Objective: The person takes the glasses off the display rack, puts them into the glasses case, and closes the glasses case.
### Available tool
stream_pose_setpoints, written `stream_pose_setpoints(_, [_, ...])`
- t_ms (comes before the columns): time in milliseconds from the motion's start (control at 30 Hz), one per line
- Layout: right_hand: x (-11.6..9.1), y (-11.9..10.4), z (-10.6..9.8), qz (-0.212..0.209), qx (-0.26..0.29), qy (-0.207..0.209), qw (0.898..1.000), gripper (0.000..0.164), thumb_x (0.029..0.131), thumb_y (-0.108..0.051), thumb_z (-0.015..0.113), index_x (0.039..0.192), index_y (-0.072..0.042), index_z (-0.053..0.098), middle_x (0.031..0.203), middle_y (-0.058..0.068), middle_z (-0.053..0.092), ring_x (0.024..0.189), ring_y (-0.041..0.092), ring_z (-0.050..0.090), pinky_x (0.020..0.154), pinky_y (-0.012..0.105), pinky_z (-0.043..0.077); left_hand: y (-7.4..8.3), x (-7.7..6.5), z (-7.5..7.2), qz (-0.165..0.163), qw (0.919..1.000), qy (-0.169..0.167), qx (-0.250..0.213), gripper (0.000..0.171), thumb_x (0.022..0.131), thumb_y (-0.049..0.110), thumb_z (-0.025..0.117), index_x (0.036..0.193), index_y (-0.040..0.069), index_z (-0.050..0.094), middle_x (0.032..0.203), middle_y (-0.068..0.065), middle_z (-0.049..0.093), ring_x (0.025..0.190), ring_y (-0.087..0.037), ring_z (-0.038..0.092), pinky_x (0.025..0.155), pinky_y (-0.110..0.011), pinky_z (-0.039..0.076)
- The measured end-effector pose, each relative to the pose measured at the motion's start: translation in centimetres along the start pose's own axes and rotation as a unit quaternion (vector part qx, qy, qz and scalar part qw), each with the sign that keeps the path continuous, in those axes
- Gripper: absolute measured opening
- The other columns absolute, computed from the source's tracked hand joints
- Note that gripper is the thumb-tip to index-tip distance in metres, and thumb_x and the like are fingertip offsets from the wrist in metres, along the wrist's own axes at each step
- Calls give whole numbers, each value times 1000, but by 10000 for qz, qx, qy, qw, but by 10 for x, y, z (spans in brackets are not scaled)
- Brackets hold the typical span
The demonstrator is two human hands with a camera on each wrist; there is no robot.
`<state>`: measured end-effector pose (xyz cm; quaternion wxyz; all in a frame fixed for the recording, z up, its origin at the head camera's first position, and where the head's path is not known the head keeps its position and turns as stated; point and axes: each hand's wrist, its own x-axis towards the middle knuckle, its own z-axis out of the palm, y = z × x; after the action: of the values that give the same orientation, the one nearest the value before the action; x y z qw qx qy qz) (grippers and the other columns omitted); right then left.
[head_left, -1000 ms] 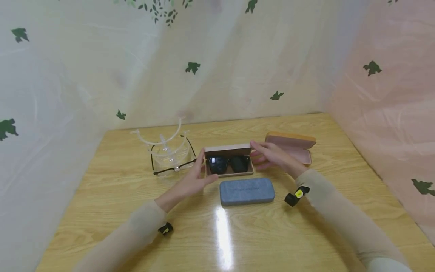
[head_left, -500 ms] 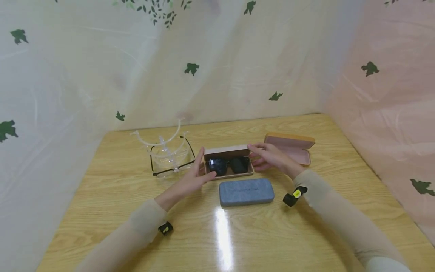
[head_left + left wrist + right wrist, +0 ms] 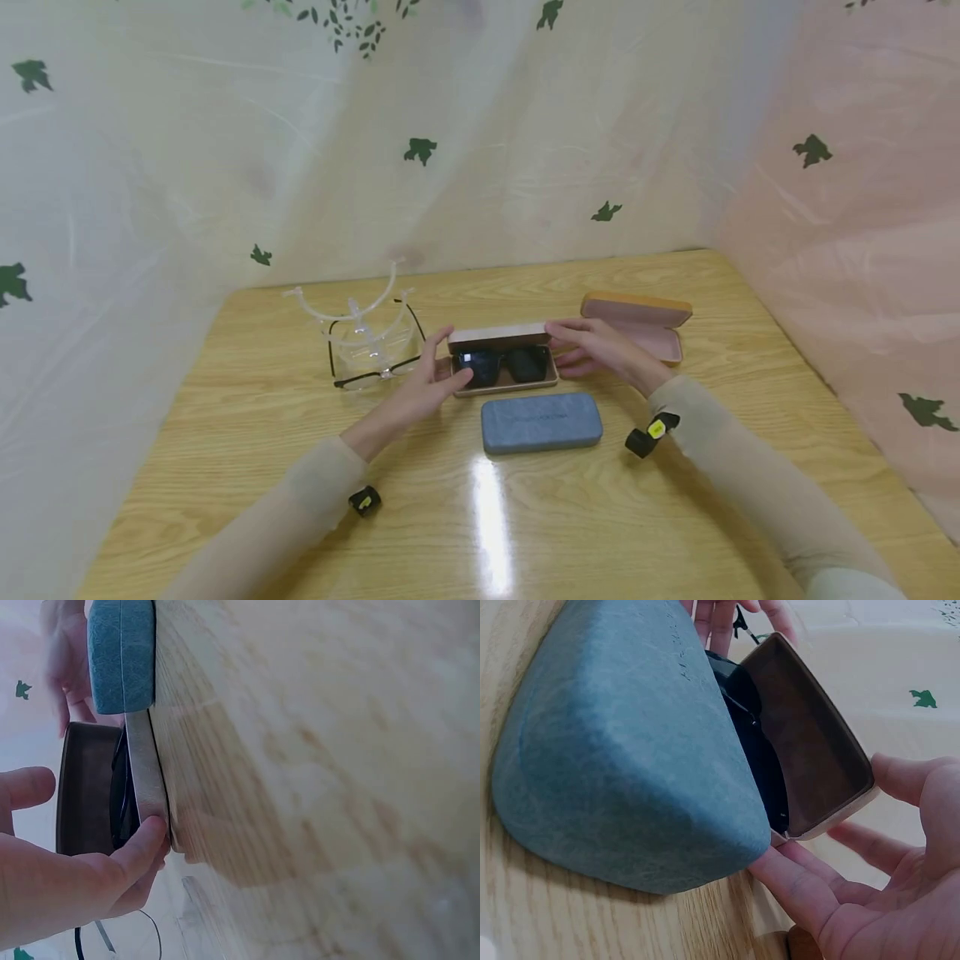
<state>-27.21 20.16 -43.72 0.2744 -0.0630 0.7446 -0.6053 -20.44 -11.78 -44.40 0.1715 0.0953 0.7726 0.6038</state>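
A pale glasses case with a brown-lined lid stands part-way open on the table, holding dark sunglasses. My left hand grips its left end. In the left wrist view the left hand's fingers press the base's corner, and another fingertip is raised beside the lid. My right hand is around the opposite end, one fingertip on the lid's edge and other fingers low by the base. In front lies a closed blue glasses case, which hides part of the pale case in the right wrist view.
Black-framed eyeglasses and a clear display stand are at the left. Behind my right hand an orange case with pink lining stands open. The wooden table meets pale curtains at the back and sides.
The pale case's lid has tipped down slightly over the sunglasses, with my right fingers moving along with it. My left hand has shifted a little at the left end.
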Motion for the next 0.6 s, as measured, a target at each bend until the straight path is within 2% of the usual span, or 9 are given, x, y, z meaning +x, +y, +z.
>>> stream_pose_setpoints(233, [-4,3,1,-143,132,-101,9998,67,103,-41,60,156,-5,38,148,28,45,120,43,60,95,49,55,1,1,1,130,9995,-80,-273,67,106,22,58,156,19,14,148,-29,44,139,-38,43,111,-57,38])
stream_pose_setpoints(367, [-5,4,0,-230,155,-191,9994,64,104,-38,60,155,-6,39,151,27,43,121,44,59,96,50,54,1,1,0,50,9999,22,-151,63,106,27,58,154,17,18,152,-29,39,141,-38,40,111,-57,37])
stream_pose_setpoints(467, [-6,5,-1,-274,155,-254,9992,64,104,-37,60,155,-4,39,152,27,42,123,45,58,97,51,53,3,1,0,-40,9999,128,-99,59,106,33,56,152,17,22,153,-28,38,138,-37,43,108,-55,41])
stream_pose_setpoints(600, [-7,4,0,-291,196,-284,9990,63,104,-35,60,154,-2,39,153,27,41,124,47,56,99,53,51,3,3,0,-140,9991,180,-354,56,108,36,51,150,14,24,152,-26,38,138,-33,43,108,-51,42])
